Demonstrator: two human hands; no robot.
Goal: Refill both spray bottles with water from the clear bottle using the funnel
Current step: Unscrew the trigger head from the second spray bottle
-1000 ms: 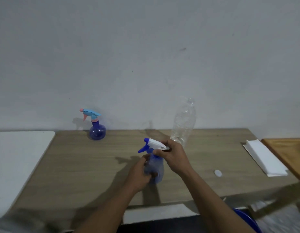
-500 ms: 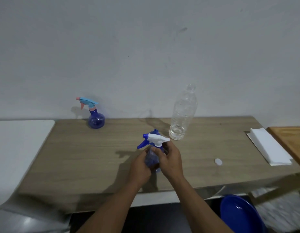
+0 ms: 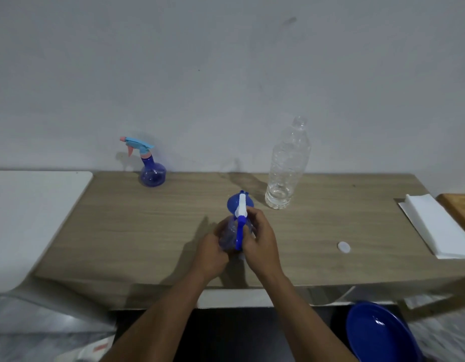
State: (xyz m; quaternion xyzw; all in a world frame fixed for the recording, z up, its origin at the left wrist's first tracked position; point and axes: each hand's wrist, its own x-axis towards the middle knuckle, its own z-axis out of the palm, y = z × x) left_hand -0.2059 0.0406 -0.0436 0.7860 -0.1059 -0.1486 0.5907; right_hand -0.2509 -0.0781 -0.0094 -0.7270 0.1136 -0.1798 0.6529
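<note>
A blue spray bottle (image 3: pixel 229 237) with a white-and-blue trigger head (image 3: pixel 241 212) stands at the middle of the wooden table (image 3: pixel 121 231). My left hand (image 3: pixel 211 249) grips its body. My right hand (image 3: pixel 260 239) grips the neck just under the trigger head, whose nozzle points toward me. A blue funnel (image 3: pixel 233 203) lies just behind the bottle, partly hidden by the head. The clear bottle (image 3: pixel 287 165) stands uncapped behind and to the right. A second spray bottle (image 3: pixel 150 169), dark blue with a light blue and pink head, stands at the back left by the wall.
A small white cap (image 3: pixel 343 247) lies on the table to the right. Folded white paper (image 3: pixel 440 228) sits at the right end beside a wooden board (image 3: pixel 459 210). A white surface (image 3: pixel 30 218) adjoins the table on the left. A blue basin (image 3: pixel 380 333) sits below, front right.
The trigger head has turned from pointing left to pointing toward me under my right hand. My left hand has kept its grip on the bottle body. The camera has tilted down.
</note>
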